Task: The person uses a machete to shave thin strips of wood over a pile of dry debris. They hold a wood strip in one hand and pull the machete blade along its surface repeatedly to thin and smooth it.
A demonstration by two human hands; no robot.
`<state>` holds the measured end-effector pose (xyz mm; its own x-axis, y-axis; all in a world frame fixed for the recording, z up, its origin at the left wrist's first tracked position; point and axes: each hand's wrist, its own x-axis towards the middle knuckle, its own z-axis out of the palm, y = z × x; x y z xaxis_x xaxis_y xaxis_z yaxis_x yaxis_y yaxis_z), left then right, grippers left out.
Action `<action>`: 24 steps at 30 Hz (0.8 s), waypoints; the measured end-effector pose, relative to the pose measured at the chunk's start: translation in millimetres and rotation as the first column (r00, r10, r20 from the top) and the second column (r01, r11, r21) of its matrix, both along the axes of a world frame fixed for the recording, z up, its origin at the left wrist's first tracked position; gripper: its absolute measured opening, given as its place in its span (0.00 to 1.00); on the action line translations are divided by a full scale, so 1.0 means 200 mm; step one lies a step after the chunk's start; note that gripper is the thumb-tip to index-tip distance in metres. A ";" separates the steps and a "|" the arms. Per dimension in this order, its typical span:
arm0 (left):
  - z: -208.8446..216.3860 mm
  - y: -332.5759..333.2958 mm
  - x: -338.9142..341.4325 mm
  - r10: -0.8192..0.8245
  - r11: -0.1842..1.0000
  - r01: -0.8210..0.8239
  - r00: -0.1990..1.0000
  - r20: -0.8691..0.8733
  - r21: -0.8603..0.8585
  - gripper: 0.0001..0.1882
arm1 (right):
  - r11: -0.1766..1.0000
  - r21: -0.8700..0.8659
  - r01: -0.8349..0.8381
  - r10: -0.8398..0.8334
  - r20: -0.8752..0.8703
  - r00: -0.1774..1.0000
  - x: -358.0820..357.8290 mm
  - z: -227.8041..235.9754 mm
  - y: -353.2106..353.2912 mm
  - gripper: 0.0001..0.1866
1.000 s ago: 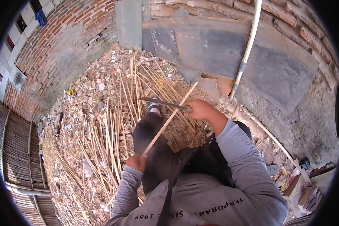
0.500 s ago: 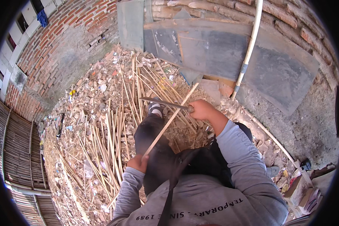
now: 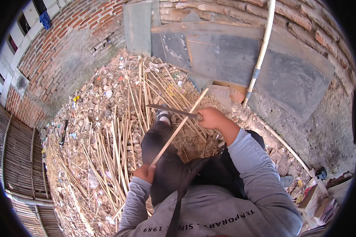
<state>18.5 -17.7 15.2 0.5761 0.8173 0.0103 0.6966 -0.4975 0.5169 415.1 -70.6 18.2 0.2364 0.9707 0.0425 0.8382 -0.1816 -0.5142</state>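
My left hand (image 3: 145, 172) is closed round the lower end of a pale bamboo strip (image 3: 168, 143), which slants up and away to the right across my left thigh. In my right hand (image 3: 213, 118) is the handle of a long knife (image 3: 170, 110), its dark blade pointing left. The blade crosses the strip near the strip's far end; whether it bites into the bamboo I cannot tell. Below the blade tip is my foot in a striped sock or sandal (image 3: 163, 116). Many similar bamboo strips (image 3: 116, 142) lie on the ground left of my leg and beyond it.
Rubble and litter (image 3: 95, 94) cover the ground. Grey sheets (image 3: 233, 53) lean against the brick wall ahead, with a white pipe (image 3: 262, 55) standing before them. A slatted bamboo panel (image 3: 17, 150) stands at the left, and a box of papers (image 3: 324, 209) sits at the lower right.
My right hand and the knife have shifted slightly nearer along the strip, and the blade's flat shows a little more. My left hand holds the strip in nearly the same place.
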 end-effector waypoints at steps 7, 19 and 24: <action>0.01 0.00 0.01 0.002 1.000 -0.003 0.999 -0.040 -0.019 0.24 | 1.000 -0.020 0.005 -0.005 0.002 1.000 0.01 -0.02 0.01 0.14; -0.02 0.01 0.00 0.022 0.999 -0.021 0.999 -0.025 0.028 0.25 | 0.999 -0.032 0.012 -0.012 -0.012 1.000 -0.01 0.01 -0.01 0.13; 0.00 0.00 0.02 0.018 1.000 -0.018 1.000 -0.006 0.026 0.25 | 1.000 -0.029 0.003 -0.004 -0.026 1.000 0.01 -0.02 0.00 0.16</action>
